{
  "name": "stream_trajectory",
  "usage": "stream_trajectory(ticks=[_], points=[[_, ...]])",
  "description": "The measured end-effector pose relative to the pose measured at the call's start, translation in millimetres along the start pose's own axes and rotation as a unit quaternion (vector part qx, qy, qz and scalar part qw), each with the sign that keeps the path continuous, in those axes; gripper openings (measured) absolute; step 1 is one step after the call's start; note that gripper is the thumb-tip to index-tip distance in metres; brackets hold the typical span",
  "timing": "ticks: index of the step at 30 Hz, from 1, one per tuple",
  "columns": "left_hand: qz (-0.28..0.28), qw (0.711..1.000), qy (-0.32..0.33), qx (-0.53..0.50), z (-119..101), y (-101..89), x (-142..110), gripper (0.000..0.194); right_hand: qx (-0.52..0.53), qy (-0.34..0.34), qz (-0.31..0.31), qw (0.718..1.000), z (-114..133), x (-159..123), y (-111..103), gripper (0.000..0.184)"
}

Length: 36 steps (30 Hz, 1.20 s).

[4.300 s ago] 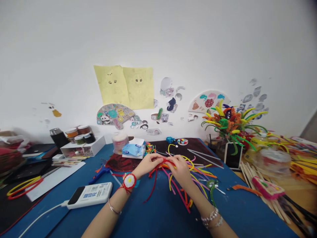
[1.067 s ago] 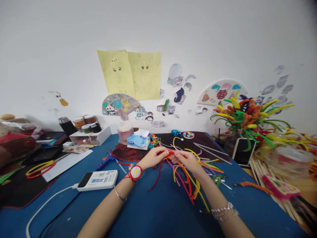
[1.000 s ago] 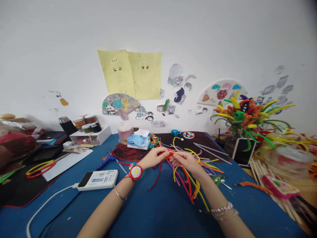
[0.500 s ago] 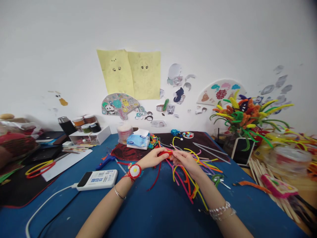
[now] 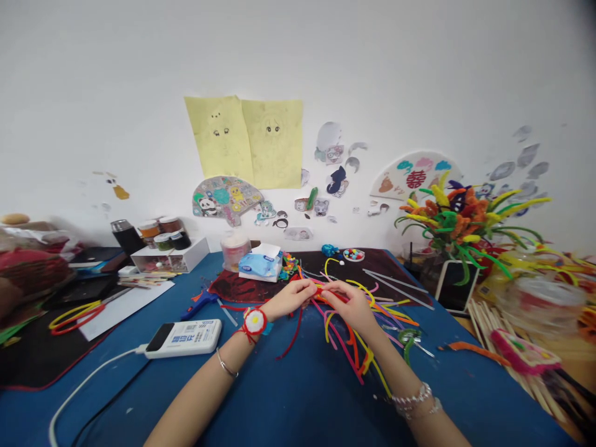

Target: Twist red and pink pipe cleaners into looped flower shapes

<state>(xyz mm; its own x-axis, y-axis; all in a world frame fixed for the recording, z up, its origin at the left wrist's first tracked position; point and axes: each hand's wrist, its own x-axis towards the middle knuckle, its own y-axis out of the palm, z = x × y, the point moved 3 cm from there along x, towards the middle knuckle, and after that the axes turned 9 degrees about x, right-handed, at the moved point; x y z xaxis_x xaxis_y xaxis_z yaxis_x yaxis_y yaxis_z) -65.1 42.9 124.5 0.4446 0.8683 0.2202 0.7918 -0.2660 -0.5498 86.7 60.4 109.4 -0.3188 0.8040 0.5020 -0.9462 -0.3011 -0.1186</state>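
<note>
My left hand and my right hand meet above the blue table mat, both pinching a red pipe cleaner at the fingertips. Its twisted part is mostly hidden by my fingers. Below my right hand lies a loose spread of pipe cleaners in red, orange, yellow, pink and purple. Some strands run under my wrist. A dark red strand hangs down near my left hand. My left wrist wears a red cord with a round white-and-yellow ornament.
A white power bank with a white cable lies left of my arm. Nearby are a blue glue gun, a tissue pack and green-handled scissors. A pipe-cleaner bouquet stands at the right, beside wooden sticks.
My hands have drawn closer together, and their fingers now cover more of the red pipe cleaner. The whole view has shifted slightly since the earliest frame.
</note>
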Motion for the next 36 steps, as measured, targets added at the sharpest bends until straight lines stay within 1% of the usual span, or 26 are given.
stream_trajectory(ticks=[2,4,7,9,11,13,15,16,18,20,22,23,24,25,27,28,29,30,32,34,35,36], points=[[-0.016,0.997,0.027,0.075,-4.7,-2.6,-0.9,0.033,0.033,0.041,0.018,0.998,-1.8,1.2,-1.7,0.017],[-0.017,0.989,0.062,0.135,-8.6,-3.8,-2.2,0.029,0.052,0.087,0.037,0.994,-2.5,2.1,-4.2,0.018],[0.004,0.978,0.105,0.178,-11.6,-3.6,-4.2,0.025,0.060,0.147,0.067,0.985,-4.1,2.0,-8.1,0.018],[0.018,0.972,0.137,0.191,-14.3,-2.8,-5.8,0.022,0.092,0.186,0.096,0.973,-8.4,0.3,-9.4,0.017],[0.035,0.965,0.167,0.201,-19.4,-1.1,-7.7,0.021,0.162,0.235,0.134,0.949,-15.1,-3.5,-7.8,0.016],[0.042,0.960,0.188,0.205,-26.8,1.0,-9.7,0.021,0.257,0.281,0.180,0.907,-20.4,-9.2,-2.7,0.017],[0.020,0.959,0.195,0.206,-34.7,2.0,-11.2,0.021,0.347,0.289,0.212,0.867,-20.5,-14.2,4.3,0.020],[-0.003,0.959,0.193,0.208,-38.0,1.8,-11.7,0.022,0.381,0.276,0.214,0.856,-18.6,-15.6,7.7,0.020],[-0.068,0.955,0.184,0.224,-41.8,0.2,-12.1,0.022,0.428,0.237,0.183,0.853,-12.8,-15.9,13.8,0.017],[-0.138,0.939,0.171,0.266,-41.6,-2.2,-12.2,0.022,0.443,0.213,0.124,0.862,-7.7,-14.8,20.3,0.014],[-0.195,0.907,0.155,0.339,-38.4,-4.4,-12.1,0.022,0.442,0.203,0.045,0.873,-5.0,-13.6,27.3,0.015],[-0.210,0.887,0.148,0.384,-36.5,-5.2,-12.0,0.023,0.436,0.195,0.003,0.879,-4.5,-13.3,30.5,0.016],[-0.215,0.865,0.144,0.430,-35.1,-5.7,-12.0,0.024,0.423,0.182,-0.040,0.887,-4.2,-13.3,32.7,0.017],[-0.208,0.845,0.147,0.471,-34.4,-5.8,-12.0,0.025,0.403,0.164,-0.079,0.897,-3.9,-13.3,33.7,0.018],[-0.158,0.817,0.175,0.526,-35.7,-5.2,-12.7,0.027,0.330,0.128,-0.132,0.926,-2.1,-12.9,30.3,0.019],[-0.127,0.814,0.194,0.533,-37.9,-5.0,-13.5,0.027,0.282,0.115,-0.139,0.942,-0.3,-11.9,26.0,0.020],[-0.097,0.819,0.212,0.524,-40.7,-5.1,-14.7,0.027,0.234,0.106,-0.132,0.957,1.9,-10.3,20.4,0.020],[-0.072,0.834,0.227,0.499,-44.0,-5.5,-15.9,0.025,0.194,0.104,-0.111,0.969,4.4,-8.2,14.2,0.021],[-0.045,0.879,0.242,0.407,-50.2,-6.9,-17.6,0.023,0.161,0.125,-0.029,0.979,8.5,-4.3,3.5,0.021],[-0.051,0.923,0.237,0.300,-53.1,-8.1,-17.6,0.021,0.175,0.165,0.042,0.970,10.8,-3.0,-2.3,0.022],[-0.070,0.937,0.226,0.257,-52.7,-8.8,-16.8,0.021,0.193,0.184,0.069,0.961,11.4,-3.6,-2.3,0.023],[-0.098,0.946,0.211,0.227,-51.2,-9.7,-15.8,0.021,0.216,0.198,0.090,0.952,11.9,-4.8,-0.1,0.025]])
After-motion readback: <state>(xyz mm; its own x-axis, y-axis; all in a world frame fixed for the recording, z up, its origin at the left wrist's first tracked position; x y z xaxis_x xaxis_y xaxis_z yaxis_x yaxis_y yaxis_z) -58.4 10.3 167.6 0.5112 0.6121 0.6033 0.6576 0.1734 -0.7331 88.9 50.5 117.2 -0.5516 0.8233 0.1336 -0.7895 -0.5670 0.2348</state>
